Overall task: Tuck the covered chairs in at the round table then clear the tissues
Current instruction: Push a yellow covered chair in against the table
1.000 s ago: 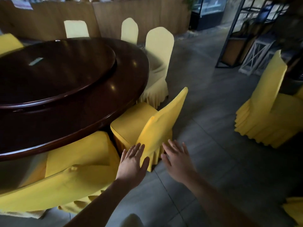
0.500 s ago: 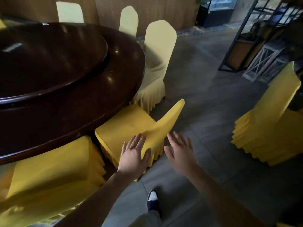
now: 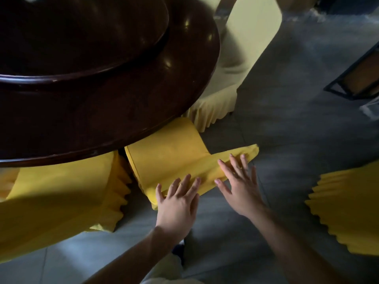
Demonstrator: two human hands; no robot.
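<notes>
Both hands flat and open, left hand (image 3: pixel 176 203) and right hand (image 3: pixel 240 187) pressing the yellow covered chair (image 3: pixel 170 158) backrest, frame centre, gripping nothing. Seat partly under round table (image 3: pixel 114 95). Risk: loose cover slips under palms, chair skews into neighbouring pale chair (image 3: pixel 242 58).

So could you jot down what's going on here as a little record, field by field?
Setting: round dark wood table with raised centre turntable
Chair being handled: yellow covered chair, seat partly under the table edge
Left hand: open, flat on the chair back
Right hand: open, flat on the chair back top
Neighbours: pale yellow covered chair beyond; another yellow covered chair to the left
Tissues: none in view
</notes>
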